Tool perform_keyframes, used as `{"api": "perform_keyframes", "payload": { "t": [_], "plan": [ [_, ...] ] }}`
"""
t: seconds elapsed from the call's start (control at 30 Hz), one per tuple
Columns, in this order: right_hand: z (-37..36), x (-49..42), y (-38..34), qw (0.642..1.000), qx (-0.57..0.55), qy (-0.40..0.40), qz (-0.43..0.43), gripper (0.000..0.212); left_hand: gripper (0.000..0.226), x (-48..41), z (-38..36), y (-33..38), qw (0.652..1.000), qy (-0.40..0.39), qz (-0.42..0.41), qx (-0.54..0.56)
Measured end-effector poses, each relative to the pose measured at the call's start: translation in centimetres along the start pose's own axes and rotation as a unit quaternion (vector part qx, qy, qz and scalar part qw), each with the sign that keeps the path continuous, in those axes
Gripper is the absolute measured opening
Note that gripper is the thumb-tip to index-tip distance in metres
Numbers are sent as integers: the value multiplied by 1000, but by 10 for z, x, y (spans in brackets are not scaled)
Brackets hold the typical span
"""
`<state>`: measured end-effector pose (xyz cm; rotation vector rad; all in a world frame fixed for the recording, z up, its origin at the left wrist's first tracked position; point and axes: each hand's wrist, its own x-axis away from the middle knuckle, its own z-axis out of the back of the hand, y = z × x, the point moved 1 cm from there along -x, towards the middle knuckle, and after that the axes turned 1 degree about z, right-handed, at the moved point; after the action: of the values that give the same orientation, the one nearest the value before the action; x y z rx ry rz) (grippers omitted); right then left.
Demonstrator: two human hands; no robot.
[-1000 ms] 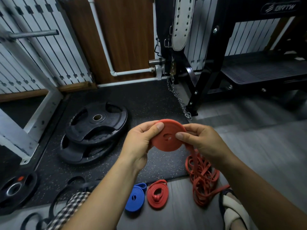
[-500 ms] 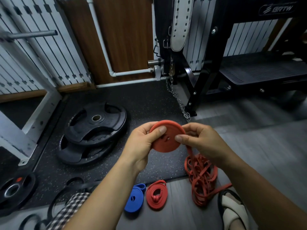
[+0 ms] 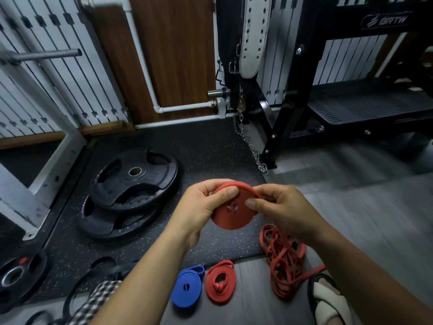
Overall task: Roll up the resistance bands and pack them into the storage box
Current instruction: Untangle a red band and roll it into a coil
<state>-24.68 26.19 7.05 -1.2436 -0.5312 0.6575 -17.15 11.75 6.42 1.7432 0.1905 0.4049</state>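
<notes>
my left hand (image 3: 201, 207) and right hand (image 3: 288, 212) both pinch a flat, round red roll (image 3: 234, 215) of stretchy band. my thumbs press its smooth face and my fingers curl round the rim. i hold it up over the speckled black mat (image 3: 210, 148). its loose end hangs down to a messy red pile (image 3: 283, 261) on the grey floor (image 3: 351, 207). a blue roll (image 3: 187, 287) and a red coil (image 3: 220, 281) lie near. two round black plates (image 3: 133, 181) sit stacked on the mat.
</notes>
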Motion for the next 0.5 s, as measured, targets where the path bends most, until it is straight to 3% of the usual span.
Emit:
{"api": "perform_keyframes", "payload": {
  "t": [0.37, 0.5],
  "plan": [
    [10, 2, -1, 997, 70, -41, -8, 14, 3, 1, -7, -4, 988, -32, 121, 86],
    [13, 1, 2, 998, 54, -9, -16, 14, 30, 0, -12, -10, 996, -26, 66, 49]
  ]
}}
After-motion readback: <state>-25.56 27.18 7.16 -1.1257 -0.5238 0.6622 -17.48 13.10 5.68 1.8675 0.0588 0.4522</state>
